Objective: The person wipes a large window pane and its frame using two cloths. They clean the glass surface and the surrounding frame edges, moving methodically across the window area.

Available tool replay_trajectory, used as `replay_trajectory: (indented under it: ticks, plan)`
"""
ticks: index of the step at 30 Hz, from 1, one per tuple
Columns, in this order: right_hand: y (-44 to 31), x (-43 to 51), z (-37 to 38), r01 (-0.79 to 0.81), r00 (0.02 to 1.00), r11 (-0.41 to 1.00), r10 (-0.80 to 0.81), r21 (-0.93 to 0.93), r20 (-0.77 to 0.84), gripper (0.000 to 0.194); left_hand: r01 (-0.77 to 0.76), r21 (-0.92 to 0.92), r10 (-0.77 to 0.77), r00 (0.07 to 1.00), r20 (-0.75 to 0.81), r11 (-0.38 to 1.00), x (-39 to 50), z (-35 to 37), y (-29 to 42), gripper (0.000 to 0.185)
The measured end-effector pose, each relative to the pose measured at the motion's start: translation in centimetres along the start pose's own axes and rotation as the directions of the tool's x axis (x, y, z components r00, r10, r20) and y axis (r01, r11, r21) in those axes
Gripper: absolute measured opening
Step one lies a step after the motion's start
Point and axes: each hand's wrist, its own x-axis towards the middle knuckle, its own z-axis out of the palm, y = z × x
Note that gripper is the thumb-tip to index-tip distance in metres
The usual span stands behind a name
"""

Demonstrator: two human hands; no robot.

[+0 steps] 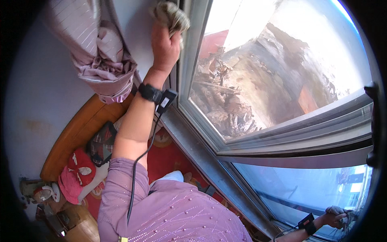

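My left hand [165, 51] is raised at the top centre, closed around a crumpled greyish-beige cloth [173, 18] beside the upright edge of the window frame [184, 69]. A black strap with a small cabled black device sits on that wrist. At the lower right, my right hand [334, 220] grips another crumpled grey cloth [338, 210] close to the lower window pane [290, 184]; its wrist bears a similar strap and device. Whether this cloth touches the glass cannot be told. The large window pane [257, 81] shows rubble and bright ground outside.
A gathered pink curtain [105, 72] hangs at the upper left, near my left forearm. Below it is the curved wooden headboard [81, 130] of a bed with red bedding [163, 151]. The grey window sill [193, 151] runs diagonally beside my body. Black cables trail along both arms.
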Motion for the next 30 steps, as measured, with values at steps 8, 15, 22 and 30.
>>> replay_trajectory:
  ticks: [8, 15, 22, 30]
  plan:
    - [-4.1, -0.8, -2.5, 0.169, 0.964, 0.974, -0.132, -0.149, 0.231, 0.050, 0.521, 0.082, -0.527, 0.839, 0.134, 0.850, -19.8, 0.4, -0.8, 0.063]
    - [-6.8, -3.1, -3.5, -0.144, 0.951, 0.940, 0.218, -0.311, 0.218, 0.049, 0.999, -0.017, -0.995, 0.041, 0.091, 0.039, -36.9, 1.3, 0.3, 0.050]
    - [-10.7, -7.6, -7.1, -0.457, 0.767, 0.813, 0.565, -0.360, 0.303, 0.051, 0.852, -0.304, -0.868, -0.289, 0.403, -0.425, -45.2, -0.7, -4.9, 0.054]
    - [-20.0, -17.8, -23.4, -0.684, 0.371, 0.502, 0.864, -0.529, 0.340, 0.042, 0.728, 0.053, -0.504, -0.524, 0.687, -0.684, -52.7, -2.5, -12.3, 0.021]
